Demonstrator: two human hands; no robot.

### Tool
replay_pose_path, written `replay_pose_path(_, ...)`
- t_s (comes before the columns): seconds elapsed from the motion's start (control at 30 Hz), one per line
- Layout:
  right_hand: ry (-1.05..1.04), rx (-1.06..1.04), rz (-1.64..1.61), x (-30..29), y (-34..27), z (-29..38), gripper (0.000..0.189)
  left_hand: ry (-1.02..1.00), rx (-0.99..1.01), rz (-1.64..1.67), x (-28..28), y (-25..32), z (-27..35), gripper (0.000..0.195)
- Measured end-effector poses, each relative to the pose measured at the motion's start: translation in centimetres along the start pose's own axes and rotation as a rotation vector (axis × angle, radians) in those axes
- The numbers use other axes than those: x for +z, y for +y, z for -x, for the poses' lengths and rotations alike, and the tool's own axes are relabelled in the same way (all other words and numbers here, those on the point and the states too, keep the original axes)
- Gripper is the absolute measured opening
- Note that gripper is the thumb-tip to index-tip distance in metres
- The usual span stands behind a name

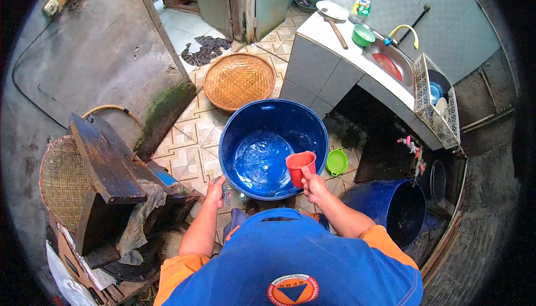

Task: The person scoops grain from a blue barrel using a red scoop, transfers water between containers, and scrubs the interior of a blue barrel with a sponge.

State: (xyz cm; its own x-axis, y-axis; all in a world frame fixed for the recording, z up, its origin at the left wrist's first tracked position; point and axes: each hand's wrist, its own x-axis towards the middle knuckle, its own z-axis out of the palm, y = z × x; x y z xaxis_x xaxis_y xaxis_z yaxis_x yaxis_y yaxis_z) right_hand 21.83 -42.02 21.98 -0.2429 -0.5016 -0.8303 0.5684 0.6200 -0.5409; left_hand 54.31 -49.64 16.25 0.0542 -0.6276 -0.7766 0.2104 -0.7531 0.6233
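A large round blue plastic tub (264,159) stands open before me, its inner floor wet and shiny. My right hand (315,189) grips the handle of a red plastic dipper (296,168) over the tub's near right side. At the tub's near left rim is my left hand (215,193), closed around a greyish mesh-like scouring pad (226,193) that hangs partly outside the fingers. A small green plastic strainer or bowl (336,162) lies on the floor, right of the tub. Beyond the tub is a round woven bamboo tray (239,81).
At the right, a tiled counter (312,25) holds a sink (404,73) and a dish rack (435,109). Below stands a blue barrel (389,209) near a tap. Wooden furniture (109,163) crowds the left. A dark cloth (207,50) lies by the doorway.
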Motion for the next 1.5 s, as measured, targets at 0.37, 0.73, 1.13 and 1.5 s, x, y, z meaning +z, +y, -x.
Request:
replay_pose_path(0.37, -0.273, -0.728, 1.085, -4.9, -4.2, 7.4, 0.025, -0.19, -0.102, -0.186, 9.4, -4.7, -6.7, 0.054)
replay_pose_path(0.73, -0.135, -1.249, 1.559, -4.4, -9.2, 9.2, 0.027, -0.128, -0.046, -0.391, 20.3, -2.3, -7.2, 0.04)
replay_pose_path(1.13, 0.209, -1.263, 0.327, -12.2, -20.3, 1.9, 0.025, -0.089, 0.063, -0.354, 22.8, -0.6, -6.4, 0.052)
replay_pose_path(1.5, 0.0, -0.815, -0.643, -21.0, -34.6, -4.8, 0.03, -0.028, 0.104, -0.315, 19.7, -1.0, -3.7, 0.042)
